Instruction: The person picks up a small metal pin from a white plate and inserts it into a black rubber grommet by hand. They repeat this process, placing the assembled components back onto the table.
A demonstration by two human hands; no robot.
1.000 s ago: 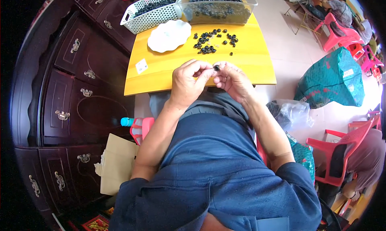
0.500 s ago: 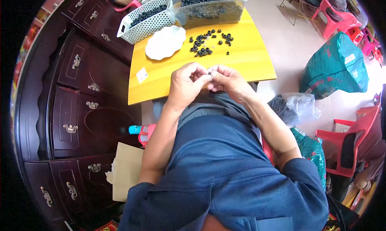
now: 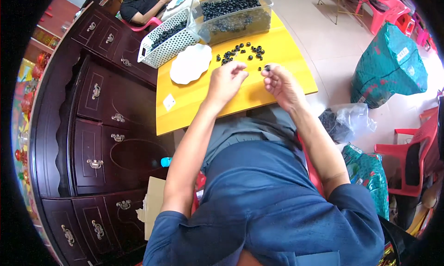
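Observation:
Over the yellow table [image 3: 296, 71] my two hands are apart. A small round black plastic part [image 3: 268, 68] is pinched between the thumb and fingertips of my right hand [image 3: 284, 84]. My left hand [image 3: 225, 83] is closed, its thumb and fingers bent together; whatever may be between them is too small to make out. Loose black parts [image 3: 250, 58] lie scattered just beyond my hands, some of them hidden by my left hand. A white scalloped plate [image 3: 189, 64] rests to the left of them.
Behind the parts stand a clear bin [image 3: 233, 23] and a white perforated basket [image 3: 169, 51], both holding black parts. Dark wooden drawers [image 3: 99, 122] line the left side. Green bags [image 3: 388, 67] and pink chairs [image 3: 407, 148] are at right. Another person [image 3: 138, 9] sits beyond the table.
My hands, together before, have drawn apart. The right one has moved right and up with the black part showing at its fingertips. The view has shifted, showing more of the other person.

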